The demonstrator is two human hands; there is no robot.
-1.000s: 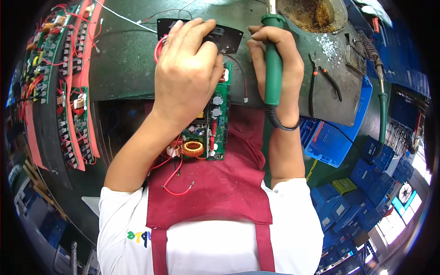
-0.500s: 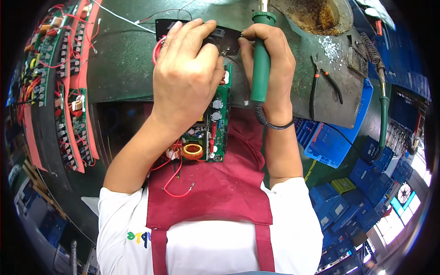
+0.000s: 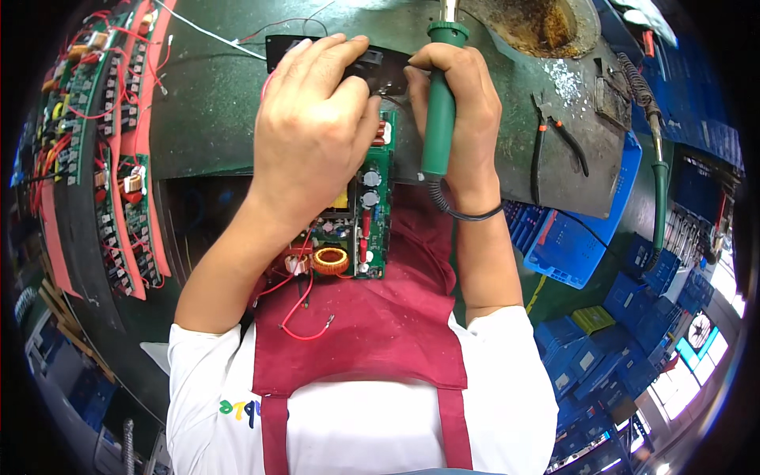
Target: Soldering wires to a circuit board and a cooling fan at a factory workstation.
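My left hand (image 3: 313, 127) is closed over a black panel (image 3: 388, 77), its fingers lying across the top and hiding much of it. In my right hand (image 3: 471, 111) is a soldering iron with a green handle (image 3: 439, 131). Its metal shaft points away from me and its tip is out of frame. My right thumb and forefinger are close to the panel's right end. Below the panel, a green circuit board (image 3: 380, 170) with capacitors and a copper-wound coil (image 3: 331, 260) extends over the bench edge, above my apron. A loose red wire (image 3: 305, 336) hangs from it.
To the left stand rows of circuit boards (image 3: 119, 166) between pink strips. At right lie orange-and-black cutters (image 3: 540, 150), white crumbs (image 3: 566, 83) and a stained bowl (image 3: 554, 28). Another green-handled iron (image 3: 661, 198) hangs farther right, past a blue tray (image 3: 566, 249).
Both hands have shifted slightly to the left, with the panel and the soldering iron. My grip looks the same.
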